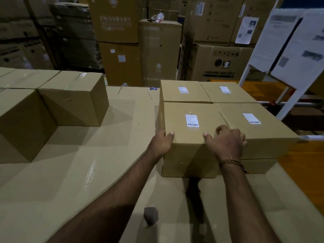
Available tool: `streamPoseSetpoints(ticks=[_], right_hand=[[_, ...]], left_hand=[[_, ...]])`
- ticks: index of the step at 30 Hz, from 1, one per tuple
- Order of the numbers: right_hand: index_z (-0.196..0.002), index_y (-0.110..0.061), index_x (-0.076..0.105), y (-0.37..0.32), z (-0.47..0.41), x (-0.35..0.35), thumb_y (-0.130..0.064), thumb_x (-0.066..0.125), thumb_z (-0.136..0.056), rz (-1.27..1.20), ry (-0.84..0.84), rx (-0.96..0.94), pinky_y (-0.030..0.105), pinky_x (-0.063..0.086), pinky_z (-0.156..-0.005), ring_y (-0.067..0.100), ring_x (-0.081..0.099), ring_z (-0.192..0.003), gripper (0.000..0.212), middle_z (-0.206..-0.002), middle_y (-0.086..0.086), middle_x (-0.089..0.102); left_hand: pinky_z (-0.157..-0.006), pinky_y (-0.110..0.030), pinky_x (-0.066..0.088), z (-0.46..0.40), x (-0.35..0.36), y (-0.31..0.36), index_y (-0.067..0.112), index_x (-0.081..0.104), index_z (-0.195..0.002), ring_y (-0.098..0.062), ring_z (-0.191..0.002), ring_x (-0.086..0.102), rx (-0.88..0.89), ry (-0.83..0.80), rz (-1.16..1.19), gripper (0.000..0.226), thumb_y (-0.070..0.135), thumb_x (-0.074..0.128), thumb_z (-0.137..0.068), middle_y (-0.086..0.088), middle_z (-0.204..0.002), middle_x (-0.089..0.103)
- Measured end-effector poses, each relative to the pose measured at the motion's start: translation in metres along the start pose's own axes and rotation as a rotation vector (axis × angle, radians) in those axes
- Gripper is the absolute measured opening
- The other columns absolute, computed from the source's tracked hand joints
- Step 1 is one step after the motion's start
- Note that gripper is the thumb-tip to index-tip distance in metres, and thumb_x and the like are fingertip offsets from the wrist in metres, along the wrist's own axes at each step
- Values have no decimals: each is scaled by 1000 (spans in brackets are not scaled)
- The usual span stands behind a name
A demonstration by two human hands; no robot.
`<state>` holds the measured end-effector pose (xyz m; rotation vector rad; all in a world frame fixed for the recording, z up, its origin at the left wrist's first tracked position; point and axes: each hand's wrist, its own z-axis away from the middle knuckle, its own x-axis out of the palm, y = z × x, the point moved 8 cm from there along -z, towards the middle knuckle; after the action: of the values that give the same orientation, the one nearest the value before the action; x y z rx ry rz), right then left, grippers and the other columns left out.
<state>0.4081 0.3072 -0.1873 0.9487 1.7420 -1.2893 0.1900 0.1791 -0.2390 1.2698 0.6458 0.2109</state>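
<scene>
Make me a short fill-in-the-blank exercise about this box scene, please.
1. The box gripped by the left hand and right hand carries a ___ label on top.
2. A bracelet circles the ___ wrist.
3. Counting it, ___ boxes with top labels form this block.
4. The LG carton behind reads "washing ___".
Answers: white; right; four; machine.

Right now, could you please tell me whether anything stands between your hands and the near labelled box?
Nothing visible does: the left hand grips the labelled box at its left edge, and the right hand curls over its right edge, at the seam with the neighbouring box.
</scene>
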Motion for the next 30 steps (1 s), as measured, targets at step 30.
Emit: streamPoseSetpoints(ticks=[30], right_hand=[[-125, -5, 66, -254, 371, 20, -58, 69, -92, -383, 36, -18, 48, 53, -98, 42, 57, -117, 63, -130, 17, 47]], left_hand=[[-92, -37, 46, 298, -391, -154, 23, 60, -143, -10, -108, 58, -33, 428, 147, 37, 29, 42, -111, 8, -123, 63]])
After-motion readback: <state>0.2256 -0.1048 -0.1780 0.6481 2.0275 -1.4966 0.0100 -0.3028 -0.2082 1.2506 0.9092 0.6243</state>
